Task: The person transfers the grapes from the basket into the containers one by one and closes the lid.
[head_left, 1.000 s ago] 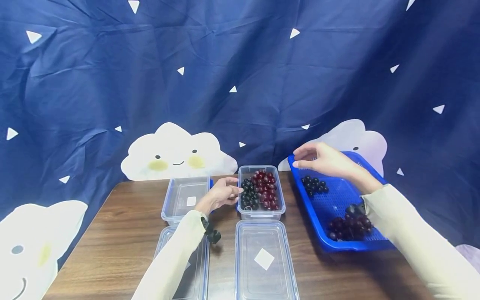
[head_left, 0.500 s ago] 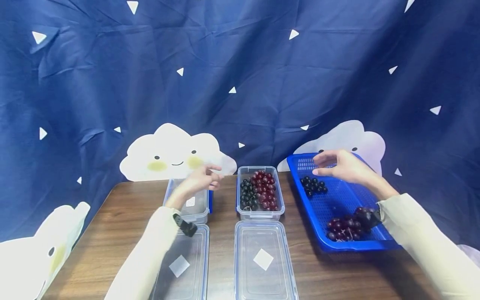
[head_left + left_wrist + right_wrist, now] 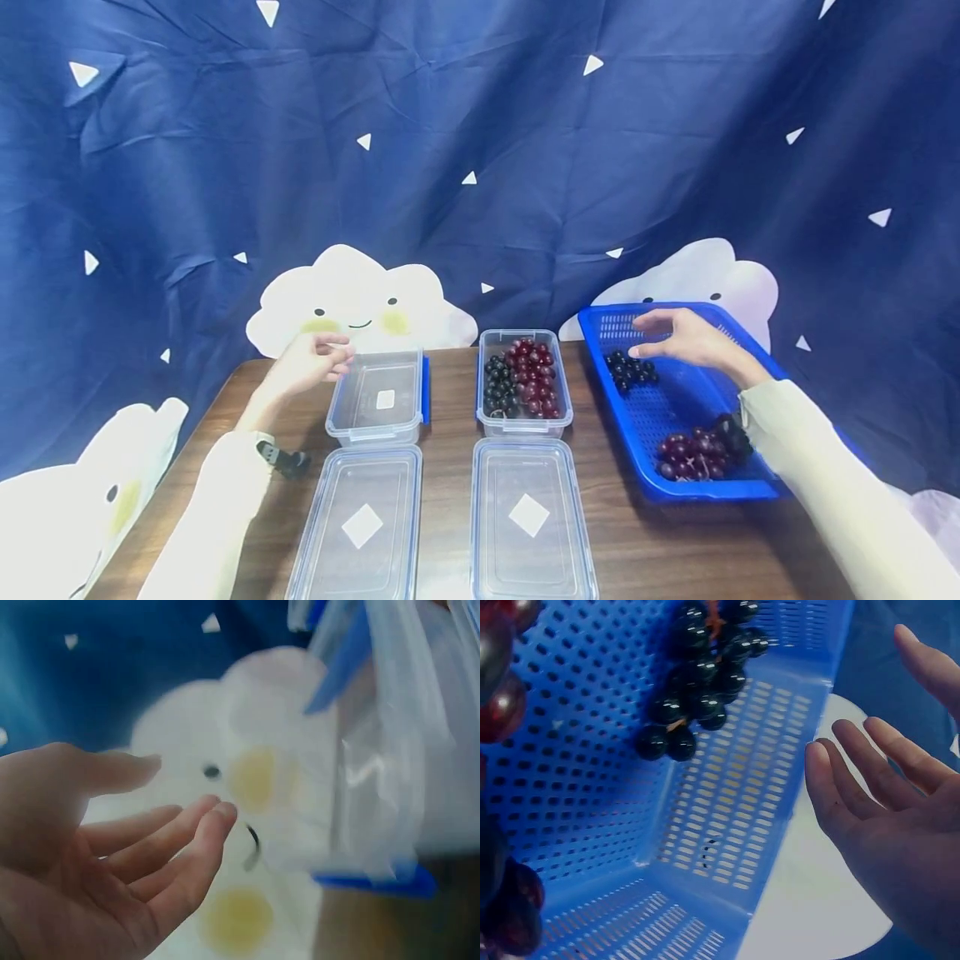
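Observation:
My left hand (image 3: 307,364) hovers by the left rim of a clear plastic container (image 3: 375,383) that has nothing but a white label in it; the fingers are loosely bent and hold nothing. My right hand (image 3: 686,337) hangs over the blue plastic basket (image 3: 626,433), fingers relaxed, near a bunch of black grapes (image 3: 632,369). Red grapes (image 3: 693,456) lie in the basket's near end. A second clear container (image 3: 525,427), in the middle, holds black grapes (image 3: 499,385) on its left side and red grapes (image 3: 534,379) on its right.
Two clear lids with blue seals lie flat on the wooden table (image 3: 446,467): the left lid (image 3: 360,558) before the left container, the right lid (image 3: 532,558) before the grape-filled one. Behind the table hangs a blue curtain (image 3: 480,208) with white clouds.
My left hand has moved left, away from the grape-filled container, past the other container to its left rim. My right hand has moved right and lower over the basket.

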### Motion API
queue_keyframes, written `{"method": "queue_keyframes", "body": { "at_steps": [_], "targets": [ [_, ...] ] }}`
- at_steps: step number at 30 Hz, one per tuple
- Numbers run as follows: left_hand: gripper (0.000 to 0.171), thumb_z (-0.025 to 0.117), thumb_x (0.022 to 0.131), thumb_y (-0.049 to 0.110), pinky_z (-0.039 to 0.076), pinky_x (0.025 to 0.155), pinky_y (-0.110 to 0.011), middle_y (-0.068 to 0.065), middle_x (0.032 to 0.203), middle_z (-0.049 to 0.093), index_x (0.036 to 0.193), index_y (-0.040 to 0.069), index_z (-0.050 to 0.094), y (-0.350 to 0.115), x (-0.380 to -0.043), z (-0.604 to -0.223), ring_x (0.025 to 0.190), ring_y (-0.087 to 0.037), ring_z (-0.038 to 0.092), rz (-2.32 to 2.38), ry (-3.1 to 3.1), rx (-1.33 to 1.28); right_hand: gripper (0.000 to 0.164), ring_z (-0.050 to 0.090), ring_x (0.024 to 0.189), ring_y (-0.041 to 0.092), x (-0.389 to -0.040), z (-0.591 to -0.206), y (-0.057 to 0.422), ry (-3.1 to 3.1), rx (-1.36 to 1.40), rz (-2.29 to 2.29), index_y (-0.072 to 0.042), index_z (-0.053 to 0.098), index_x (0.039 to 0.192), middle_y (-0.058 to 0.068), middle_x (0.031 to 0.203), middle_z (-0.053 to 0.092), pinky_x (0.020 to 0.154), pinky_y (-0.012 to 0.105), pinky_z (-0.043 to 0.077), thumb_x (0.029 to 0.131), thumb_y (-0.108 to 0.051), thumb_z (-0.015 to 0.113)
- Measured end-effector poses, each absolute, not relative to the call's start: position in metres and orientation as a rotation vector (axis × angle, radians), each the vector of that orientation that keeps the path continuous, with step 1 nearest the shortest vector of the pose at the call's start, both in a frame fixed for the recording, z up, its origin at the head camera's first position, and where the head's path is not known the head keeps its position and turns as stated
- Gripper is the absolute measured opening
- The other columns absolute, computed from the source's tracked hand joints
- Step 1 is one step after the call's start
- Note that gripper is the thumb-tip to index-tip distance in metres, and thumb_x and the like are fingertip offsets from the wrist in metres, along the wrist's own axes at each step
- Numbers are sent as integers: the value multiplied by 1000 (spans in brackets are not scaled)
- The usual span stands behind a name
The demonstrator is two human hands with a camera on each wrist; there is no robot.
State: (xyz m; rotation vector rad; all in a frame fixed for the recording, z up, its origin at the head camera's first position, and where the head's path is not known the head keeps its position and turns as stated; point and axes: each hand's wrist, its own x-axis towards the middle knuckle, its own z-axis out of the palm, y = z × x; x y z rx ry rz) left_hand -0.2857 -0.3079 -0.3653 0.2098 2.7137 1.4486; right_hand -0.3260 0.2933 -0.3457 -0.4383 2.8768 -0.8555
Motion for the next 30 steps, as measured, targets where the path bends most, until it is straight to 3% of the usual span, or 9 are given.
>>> {"method": "queue_keyframes", "body": {
  "at_steps": [10,15,18,22,26,30],
  "targets": [
    [66,57,109,33,60,104,-40,-34,155,48,157,-8,37,-351,-291,-412,127,-41,66,1534,2566,-35,82,41,146,55,-356,-374,286,2815,-499,-774,1,49,152,32,157,47,119,73,33,89,-37,84],
    [70,59,108,36,61,103,-38,-33,153,51,159,-6,34,-354,-297,-428,112,-23,73,1625,2488,-73,86,38,148,57,-363,-382,284,2774,-486,-664,0,46,155,32,158,45,119,75,33,87,-35,87],
    [69,62,107,34,63,97,-32,-27,143,62,158,-5,37,-356,-300,-431,100,-10,74,1653,2477,-87,88,41,145,56,-364,-385,280,2771,-521,-598,1,47,154,32,156,48,118,74,35,85,-34,89],
    [64,66,105,26,62,95,-28,-17,136,70,156,-3,42,-360,-298,-432,100,-7,73,1706,2459,-43,85,45,142,57,-367,-387,274,2777,-553,-517,0,51,151,33,152,52,115,75,38,83,-32,91],
    [63,67,103,17,60,102,-31,-21,143,64,158,0,42,-362,-296,-435,110,-6,71,1700,2422,52,79,47,139,59,-369,-390,269,2790,-565,-444,-1,57,146,35,147,56,113,75,40,81,-29,92],
    [67,69,102,18,59,106,-34,-27,150,56,161,3,38,-363,-297,-440,116,-8,69,1674,2378,84,75,49,137,59,-370,-394,265,2819,-602,-364,1,61,141,36,144,58,113,73,42,79,-26,93]
  ]
}}
